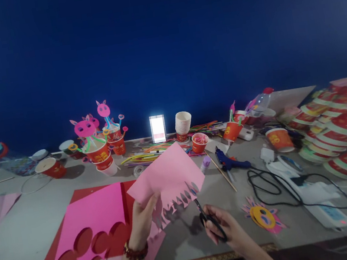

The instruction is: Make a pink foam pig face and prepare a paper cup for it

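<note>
My left hand point(146, 218) pinches the lower left of a light pink sheet of paper point(167, 175), held tilted above the table. Leaf-shaped holes and notches run along the sheet's lower edge. In my right hand point(219, 223) is a pair of black-handled scissors point(200, 207), its fingers through the loops. The blades reach the paper's lower right edge by the cut-outs. Left of the paper lies a bright pink sheet point(102, 207) with round cut-outs, on a red sheet point(60, 244). To the right of the scissors rests a yellow and pink paper face point(263, 217).
A blue glue gun point(231, 160) with a black cord lies right of centre, near a purple-capped glue stick point(205, 163) and a white power strip point(328, 213). Red paper cups point(100, 152) with pink paper figures stand at the back left. Stacked cups point(342, 134) fill the right side.
</note>
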{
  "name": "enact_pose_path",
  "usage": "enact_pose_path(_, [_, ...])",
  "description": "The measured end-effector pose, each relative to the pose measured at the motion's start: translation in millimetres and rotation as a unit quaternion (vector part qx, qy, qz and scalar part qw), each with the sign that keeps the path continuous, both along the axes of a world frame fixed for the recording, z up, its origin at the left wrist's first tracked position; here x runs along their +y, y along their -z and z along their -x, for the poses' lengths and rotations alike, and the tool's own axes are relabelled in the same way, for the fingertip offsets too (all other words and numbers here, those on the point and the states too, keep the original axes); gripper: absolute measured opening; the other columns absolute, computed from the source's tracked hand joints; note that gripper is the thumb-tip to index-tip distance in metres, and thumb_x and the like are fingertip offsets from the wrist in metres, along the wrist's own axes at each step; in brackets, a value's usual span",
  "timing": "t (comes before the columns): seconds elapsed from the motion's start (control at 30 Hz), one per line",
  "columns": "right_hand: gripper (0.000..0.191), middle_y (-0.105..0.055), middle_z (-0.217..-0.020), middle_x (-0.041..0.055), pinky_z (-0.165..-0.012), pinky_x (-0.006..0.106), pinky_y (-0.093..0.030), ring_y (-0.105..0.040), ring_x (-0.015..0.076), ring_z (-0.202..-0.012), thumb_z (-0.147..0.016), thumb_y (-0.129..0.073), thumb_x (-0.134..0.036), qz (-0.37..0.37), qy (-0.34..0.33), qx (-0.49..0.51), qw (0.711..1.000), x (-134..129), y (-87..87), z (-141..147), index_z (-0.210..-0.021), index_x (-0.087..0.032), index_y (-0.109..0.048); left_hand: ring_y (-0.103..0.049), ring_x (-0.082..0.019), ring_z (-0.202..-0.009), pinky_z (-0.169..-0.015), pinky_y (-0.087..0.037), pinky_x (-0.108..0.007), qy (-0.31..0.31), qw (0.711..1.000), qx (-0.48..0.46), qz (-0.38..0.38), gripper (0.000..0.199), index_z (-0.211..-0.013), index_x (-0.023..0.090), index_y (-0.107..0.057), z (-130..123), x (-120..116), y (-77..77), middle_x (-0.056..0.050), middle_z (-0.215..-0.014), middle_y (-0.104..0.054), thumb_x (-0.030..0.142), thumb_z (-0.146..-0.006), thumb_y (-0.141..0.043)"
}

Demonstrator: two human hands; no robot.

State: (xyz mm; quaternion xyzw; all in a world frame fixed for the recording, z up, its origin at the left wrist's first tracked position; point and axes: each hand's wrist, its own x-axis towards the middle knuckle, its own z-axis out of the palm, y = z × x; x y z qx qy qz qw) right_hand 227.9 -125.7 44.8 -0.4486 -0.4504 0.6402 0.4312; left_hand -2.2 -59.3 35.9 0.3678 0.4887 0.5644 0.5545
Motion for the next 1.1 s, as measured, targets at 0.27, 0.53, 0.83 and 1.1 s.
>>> enact_pose_path(0.27, [0.057, -0.040, -0.046, -0.0100, -0.041, 0.020, -0.022, -0.032, 0.0048, -0.036, -0.067, -0.073, -0.069, 0.013, -0.003, -0.002, 1.000, 0.1, -0.8, 1.0, -0.067, -0.021, -0.043, -0.069, -0.017, -0.074, -0.067, -0.055, -0.022, 0.001, 1.000, -0.017, -0.001, 0.025, -0.085, 0.014, -0.078, 0.2, 0.8, 2.9, -0.006, -0.080, -0.076, 0.035, -0.071, -0.082])
enact_pose_path(0.53, [0.058, -0.034, -0.044, -0.0114, -0.038, 0.019, -0.024, -0.028, 0.0047, -0.035, -0.065, -0.073, -0.070, 0.011, 0.001, 0.017, 1.000, 3.2, 2.8, 2.7, -0.065, -0.022, -0.042, -0.065, -0.014, -0.070, -0.064, -0.053, -0.021, 0.010, 1.000, -0.011, -0.017, 0.023, -0.086, 0.014, -0.076, 1.1, 0.9, 6.4, -0.002, -0.073, -0.072, 0.035, -0.075, -0.079])
enact_pose_path(0.83, [0.056, -0.036, -0.045, -0.0107, -0.039, 0.020, -0.023, -0.026, 0.0045, -0.036, -0.064, -0.077, -0.066, 0.025, 0.023, 0.035, 0.999, 1.9, -6.1, 6.4, -0.064, -0.021, -0.044, -0.064, -0.014, -0.067, -0.061, -0.052, -0.022, 0.001, 1.000, 0.004, -0.017, 0.028, -0.080, 0.013, -0.075, -2.8, -1.3, -5.7, -0.004, -0.072, -0.071, 0.038, -0.071, -0.081])
enact_pose_path(1.1, [0.058, -0.033, -0.045, -0.0116, -0.040, 0.019, -0.023, -0.029, 0.0044, -0.036, -0.062, -0.076, -0.069, 0.032, 0.041, 0.018, 0.998, 0.7, -3.7, 8.7, -0.064, -0.021, -0.044, -0.066, -0.016, -0.072, -0.066, -0.054, -0.023, 0.003, 1.000, -0.002, -0.029, 0.027, -0.084, 0.013, -0.076, -4.5, -1.2, -9.1, -0.005, -0.077, -0.073, 0.037, -0.072, -0.080])
